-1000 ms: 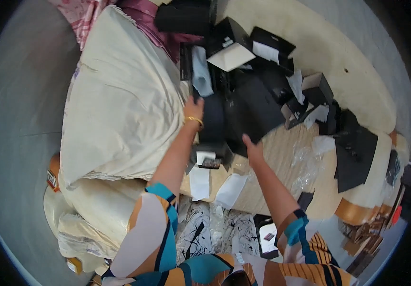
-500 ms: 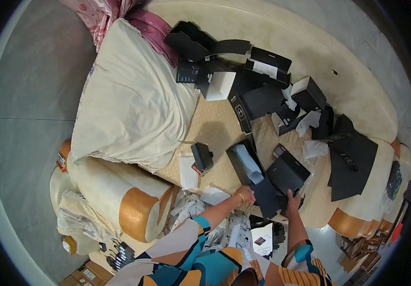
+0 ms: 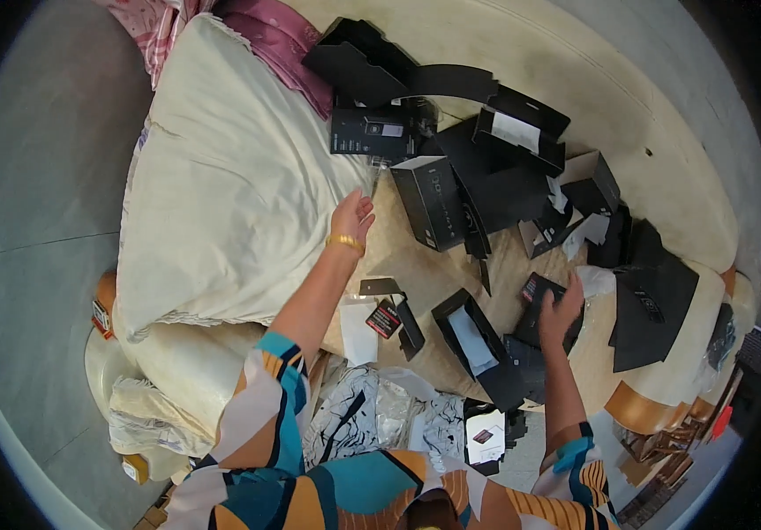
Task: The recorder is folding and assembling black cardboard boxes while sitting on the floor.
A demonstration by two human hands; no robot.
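Note:
My left hand, wearing a gold bangle, is stretched out with its fingers extended over the edge of a cream cloth. It holds nothing. Right of it is a tall black box. My right hand has its fingers apart over the right side of a smaller black box; whether it touches the box I cannot tell. Left of that lies an open black box with a pale blue-white liner inside. A black-and-red card and a white sheet lie near a bent black carton piece.
Several open black boxes are heaped at the far side of the beige sofa. Flat black card sheets and clear plastic lie at the right. Patterned white fabric and a white box are at the near edge.
My left hand has moved from beside the open lined box to the far left. My right hand has moved farther away. The far box formerly showing white now shows its black side.

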